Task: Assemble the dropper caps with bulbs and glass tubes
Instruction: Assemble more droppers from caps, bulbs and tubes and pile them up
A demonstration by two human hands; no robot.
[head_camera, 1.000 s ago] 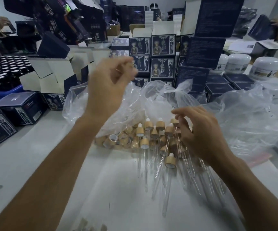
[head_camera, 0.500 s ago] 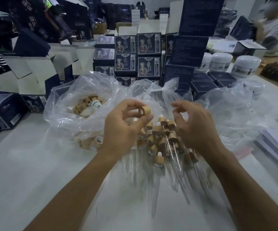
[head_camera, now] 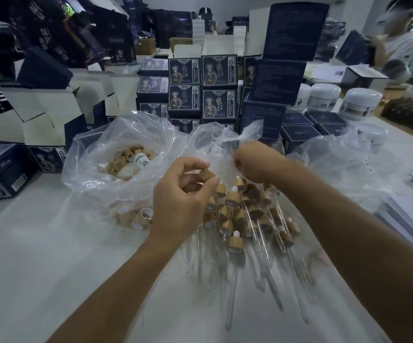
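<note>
right hand [head_camera: 257, 162] fingertips hidden in plastic bag [head_camera: 215, 142]; contents unclear. person [head_camera: 398, 33] beyond it blurred, cut by frame edge.

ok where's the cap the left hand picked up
The wooden cap sits mid-frame in the head view, pinched in the left hand, raised above the pile of assembled droppers and just left of the right hand.

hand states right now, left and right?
Left hand: pinching a wooden cap between thumb and fingertips.
Right hand: fingers curled at the clear plastic bag; cannot tell whether it grips anything.
</note>
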